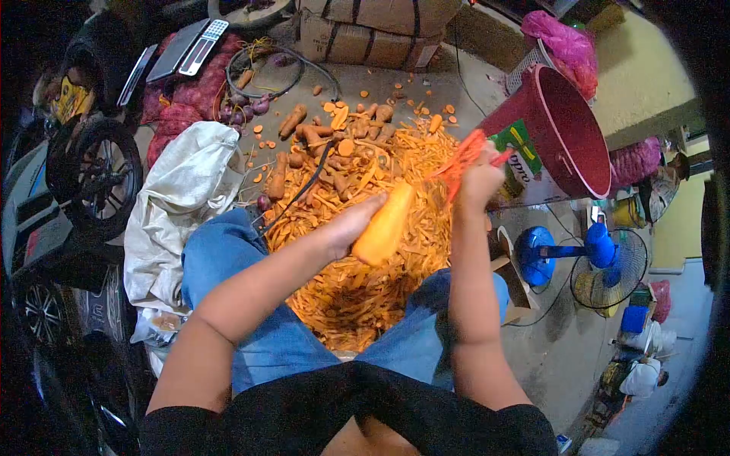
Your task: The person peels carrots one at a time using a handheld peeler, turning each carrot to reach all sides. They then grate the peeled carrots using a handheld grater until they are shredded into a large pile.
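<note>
My left hand [353, 228] is wrapped round the side of a large peeled carrot [386, 228], which is tilted over a heap of carrot peelings [334, 292] between my legs. To its right, my right hand [483, 184] grips a red-orange peeler [462, 158], smeared by motion and apart from the carrot. Unpeeled carrots [293, 120] and cut carrot ends lie at the far side of the heap. A black strap or cord [304, 186] runs across the peelings.
A dark red bucket [559, 114] leans at the right, beyond my right hand. A blue fan [601, 247] stands nearer on that side. At left lie a white sack [179, 194] and net bags of onions [205, 95]. Cardboard boxes [369, 42] are at the back.
</note>
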A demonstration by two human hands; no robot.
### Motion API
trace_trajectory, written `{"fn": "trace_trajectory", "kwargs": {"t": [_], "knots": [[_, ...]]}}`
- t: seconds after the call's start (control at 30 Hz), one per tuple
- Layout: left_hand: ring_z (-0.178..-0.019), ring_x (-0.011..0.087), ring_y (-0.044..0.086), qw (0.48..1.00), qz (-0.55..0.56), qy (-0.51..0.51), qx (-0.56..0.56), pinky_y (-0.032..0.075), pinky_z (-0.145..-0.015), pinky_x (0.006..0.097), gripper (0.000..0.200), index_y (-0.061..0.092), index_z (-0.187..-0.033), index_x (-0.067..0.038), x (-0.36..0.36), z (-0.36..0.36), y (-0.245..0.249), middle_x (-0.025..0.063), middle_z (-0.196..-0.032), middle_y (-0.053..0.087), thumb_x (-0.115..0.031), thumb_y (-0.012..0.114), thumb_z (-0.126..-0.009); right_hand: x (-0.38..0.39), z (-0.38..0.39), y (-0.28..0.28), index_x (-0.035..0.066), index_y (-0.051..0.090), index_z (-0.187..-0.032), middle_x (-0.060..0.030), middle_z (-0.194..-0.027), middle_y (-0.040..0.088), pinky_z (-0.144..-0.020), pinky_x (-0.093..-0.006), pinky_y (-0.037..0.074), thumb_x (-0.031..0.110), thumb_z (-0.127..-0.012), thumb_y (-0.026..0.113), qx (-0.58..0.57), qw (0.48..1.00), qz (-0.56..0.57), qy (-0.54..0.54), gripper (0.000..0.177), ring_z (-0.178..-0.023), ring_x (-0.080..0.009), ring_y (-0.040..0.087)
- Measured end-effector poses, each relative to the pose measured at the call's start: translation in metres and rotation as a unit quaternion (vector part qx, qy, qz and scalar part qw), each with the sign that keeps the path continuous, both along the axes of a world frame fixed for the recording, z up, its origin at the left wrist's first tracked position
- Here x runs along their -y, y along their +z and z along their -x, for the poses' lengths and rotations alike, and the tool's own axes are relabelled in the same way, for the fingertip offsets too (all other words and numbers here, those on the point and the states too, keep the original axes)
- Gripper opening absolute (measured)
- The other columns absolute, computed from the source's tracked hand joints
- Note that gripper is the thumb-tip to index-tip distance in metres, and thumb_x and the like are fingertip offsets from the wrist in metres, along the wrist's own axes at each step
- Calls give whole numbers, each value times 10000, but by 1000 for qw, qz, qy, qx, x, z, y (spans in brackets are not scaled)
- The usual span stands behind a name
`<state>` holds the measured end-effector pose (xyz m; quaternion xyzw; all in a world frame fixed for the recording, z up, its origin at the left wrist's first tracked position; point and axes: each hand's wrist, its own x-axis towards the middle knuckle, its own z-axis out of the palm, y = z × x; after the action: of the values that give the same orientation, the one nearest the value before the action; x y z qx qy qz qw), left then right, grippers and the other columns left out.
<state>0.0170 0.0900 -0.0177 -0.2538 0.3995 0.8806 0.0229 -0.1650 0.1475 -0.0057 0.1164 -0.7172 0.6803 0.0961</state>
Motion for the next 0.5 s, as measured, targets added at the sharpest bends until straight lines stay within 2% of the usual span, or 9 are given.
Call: {"fn": "trace_trajectory", "kwargs": {"t": [0.07, 0.17, 0.2, 0.23, 0.3, 0.4, 0.43, 0.47, 0.5], "knots": [[-679, 146, 532, 998, -52, 5, 21, 446, -623, 267, 334, 421, -1001, -56, 3, 2, 0, 59, -813, 529, -301, 251, -851, -1, -51, 17, 29, 449, -648, 15, -548, 413, -443, -230, 290, 206, -799, 454, -36, 986, -5, 161, 232, -505, -70, 368], [-648, 145, 534, 993, -82, 87, 3, 451, -608, 272, 346, 429, -978, -59, 4, 4, 1, 66, -790, 533, -304, 218, -856, 1, -98, 19, 23, 474, -687, 2, -559, 413, -472, -228, 315, 204, -799, 450, -64, 976, -81, 194, 214, -525, -78, 380], [-676, 139, 533, 996, -30, 69, -53, 447, -626, 278, 357, 434, -986, -50, 4, 8, -30, 73, -824, 531, -304, 220, -857, 2, -93, 18, 19, 478, -693, -9, -576, 433, -494, -232, 332, 201, -799, 448, -68, 968, -150, 190, 213, -534, -87, 394], [-676, 139, 533, 996, -33, 69, -51, 447, -626, 278, 357, 434, -986, -50, 3, 5, -24, 73, -824, 531, -304, 220, -857, 1, -85, 16, 14, 482, -700, -19, -593, 454, -515, -236, 349, 197, -799, 446, -72, 955, -218, 185, 211, -543, -95, 409], [-704, 135, 527, 998, 30, -46, -5, 441, -639, 275, 356, 439, -992, -43, 0, -3, -4, 81, -865, 522, -297, 227, -858, 10, -39, 2, 2, 485, -696, -41, -624, 504, -532, -248, 370, 200, -802, 438, -102, 987, -95, 83, 229, -562, -106, 444], [-716, 142, 534, 995, 93, -40, -3, 437, -650, 261, 371, 441, -1011, -31, -9, -5, 15, 82, -877, 534, -302, 240, -856, -2, 14, 4, 2, 480, -693, -37, -607, 508, -492, -244, 360, 207, -808, 430, 21, 998, 53, 19, 241, -533, -97, 446], [-748, 151, 545, 990, 134, -50, -1, 437, -671, 258, 384, 437, -1036, -24, -8, -5, 17, 85, -901, 544, -303, 244, -856, -5, 20, 0, 2, 480, -693, -37, -607, 508, -492, -244, 360, 207, -808, 430, 20, 998, 55, 19, 241, -533, -97, 446], [-748, 151, 545, 990, 135, -50, -2, 437, -671, 258, 384, 437, -1036, -24, -5, -5, 14, 85, -901, 544, -303, 244, -856, -7, 25, -8, 8, 475, -687, -21, -591, 488, -478, -234, 345, 208, -810, 427, 27, 997, 65, 30, 239, -516, -85, 426], [-746, 153, 545, 997, 69, -34, 27, 435, -677, 260, 383, 443, -1022, -24, 0, -3, 8, 86, -889, 546, -306, 245, -855, -9, 27, -13, 15, 470, -681, -5, -574, 468, -463, -224, 330, 209, -812, 425, 33, 996, 74, 42, 238, -500, -73, 405]]}}
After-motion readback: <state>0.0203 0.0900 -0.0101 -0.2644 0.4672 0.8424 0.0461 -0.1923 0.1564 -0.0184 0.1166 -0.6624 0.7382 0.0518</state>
